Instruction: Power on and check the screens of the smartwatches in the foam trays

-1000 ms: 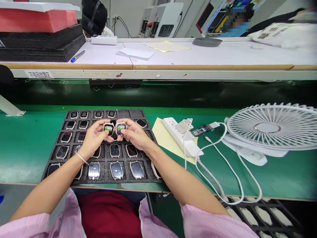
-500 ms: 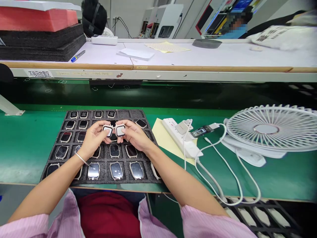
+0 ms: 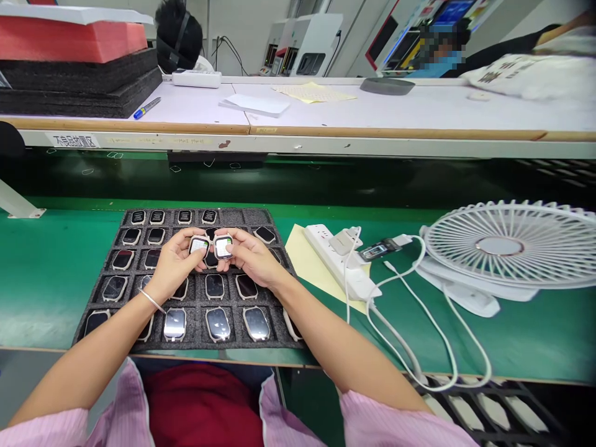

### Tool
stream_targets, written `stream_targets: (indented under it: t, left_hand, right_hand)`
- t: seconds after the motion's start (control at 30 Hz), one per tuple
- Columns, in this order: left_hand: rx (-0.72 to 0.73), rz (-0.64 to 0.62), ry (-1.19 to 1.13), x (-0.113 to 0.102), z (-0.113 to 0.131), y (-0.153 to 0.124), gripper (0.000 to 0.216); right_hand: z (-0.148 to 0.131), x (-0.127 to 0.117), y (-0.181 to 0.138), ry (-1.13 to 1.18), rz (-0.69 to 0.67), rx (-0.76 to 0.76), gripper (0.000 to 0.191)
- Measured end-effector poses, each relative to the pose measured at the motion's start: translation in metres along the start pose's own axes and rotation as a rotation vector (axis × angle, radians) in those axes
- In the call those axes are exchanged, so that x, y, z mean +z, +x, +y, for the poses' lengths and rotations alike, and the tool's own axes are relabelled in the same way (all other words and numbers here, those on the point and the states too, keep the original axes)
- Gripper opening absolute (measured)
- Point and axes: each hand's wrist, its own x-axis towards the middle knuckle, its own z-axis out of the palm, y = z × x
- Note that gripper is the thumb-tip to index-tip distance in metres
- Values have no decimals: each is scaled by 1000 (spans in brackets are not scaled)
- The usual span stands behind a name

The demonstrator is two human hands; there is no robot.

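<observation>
- Step, my read: checking the 2 lit screens side by side, thumbs on the glass.
- L hand (image 3: 178,259): closed on left watch (image 3: 198,244), pinched btwn thumb & fingers, thumb over part of the screen.
- R hand (image 3: 254,253): same grip on right watch (image 3: 223,246), thumb at screen's R edge.
- Both watches held up over the foam tray (image 3: 242,217), just beside each other; can't tell if touching. Screen text too small to read.
- Next move, prob.: calls for steady grips & thumbs off the glass wherever it must be read; setting either down would need lining up w/ a slot.
- Tray: rows of slots w/ more watches (image 3: 216,324), faces up. Back row has 4, lit w/ lines of text; most others dark. Forearms & hands hide some slots.
- Lower R, below bench edge: black rack (image 3: 512,428) w/ pale pieces (image 3: 494,411) in rows, partly cut off.
</observation>
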Motion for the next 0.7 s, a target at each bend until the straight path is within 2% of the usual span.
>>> stream_targets:
  t: [0.7]
  left_hand:
    - [24,-59,-39,-2,-2,1,56]
  right_hand:
    - [4,-1,1,-68,-20,-79,45]
